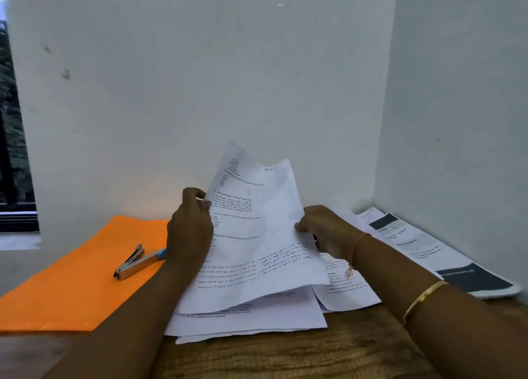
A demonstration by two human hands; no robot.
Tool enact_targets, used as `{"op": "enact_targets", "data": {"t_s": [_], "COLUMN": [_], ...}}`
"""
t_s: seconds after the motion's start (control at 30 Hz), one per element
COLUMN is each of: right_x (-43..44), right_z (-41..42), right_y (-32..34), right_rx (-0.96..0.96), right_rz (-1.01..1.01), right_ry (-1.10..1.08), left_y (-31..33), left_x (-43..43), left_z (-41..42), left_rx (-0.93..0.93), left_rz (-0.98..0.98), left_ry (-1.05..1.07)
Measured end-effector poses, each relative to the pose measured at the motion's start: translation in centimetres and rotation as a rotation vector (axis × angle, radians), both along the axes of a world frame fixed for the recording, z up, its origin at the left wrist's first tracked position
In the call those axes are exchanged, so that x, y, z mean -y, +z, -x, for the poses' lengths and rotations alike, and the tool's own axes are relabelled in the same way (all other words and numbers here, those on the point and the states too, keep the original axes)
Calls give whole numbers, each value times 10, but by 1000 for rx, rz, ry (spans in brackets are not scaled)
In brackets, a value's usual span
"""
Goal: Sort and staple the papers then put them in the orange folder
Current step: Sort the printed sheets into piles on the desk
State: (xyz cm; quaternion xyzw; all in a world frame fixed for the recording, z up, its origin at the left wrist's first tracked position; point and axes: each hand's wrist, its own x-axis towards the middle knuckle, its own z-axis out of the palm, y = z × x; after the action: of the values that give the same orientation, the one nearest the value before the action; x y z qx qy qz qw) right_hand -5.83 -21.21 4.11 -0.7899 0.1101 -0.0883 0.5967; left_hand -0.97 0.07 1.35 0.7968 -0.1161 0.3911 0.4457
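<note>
I hold a few printed white sheets tilted up above the table. My left hand pinches their left edge, and my right hand pinches their right edge. More printed papers lie in a loose pile beneath them on the wooden table. An orange folder lies flat to the left. A metal stapler with a blue end rests on the folder, just left of my left wrist.
Papers with dark printed blocks lie along the right wall in the table's corner. White walls close off the back and the right side. A dark window is at the far left.
</note>
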Motion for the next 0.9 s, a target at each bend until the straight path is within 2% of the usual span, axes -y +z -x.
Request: {"op": "enact_targets", "data": {"t_s": [0.13,0.23,0.33,0.53,0.9], "right_x": [16,48,79,123,129], "right_z": [1,9,18,34,25], "right_y": [15,23,23,2,-29], "right_rx": [4,81,40,-83,-81], "right_rz": [452,577,735,890,946], "right_ry": [-173,-368,-446,-519,-442], "left_y": [-6,-14,-19,-23,-23], "left_x": [2,0,-4,-9,-12], "left_z": [-5,-14,-18,-22,-27], "left_rx": [-108,-197,-354,-547,-519], "left_rz": [-119,-277,-443,-600,-566], "left_ry": [-26,4,48,92,172]}}
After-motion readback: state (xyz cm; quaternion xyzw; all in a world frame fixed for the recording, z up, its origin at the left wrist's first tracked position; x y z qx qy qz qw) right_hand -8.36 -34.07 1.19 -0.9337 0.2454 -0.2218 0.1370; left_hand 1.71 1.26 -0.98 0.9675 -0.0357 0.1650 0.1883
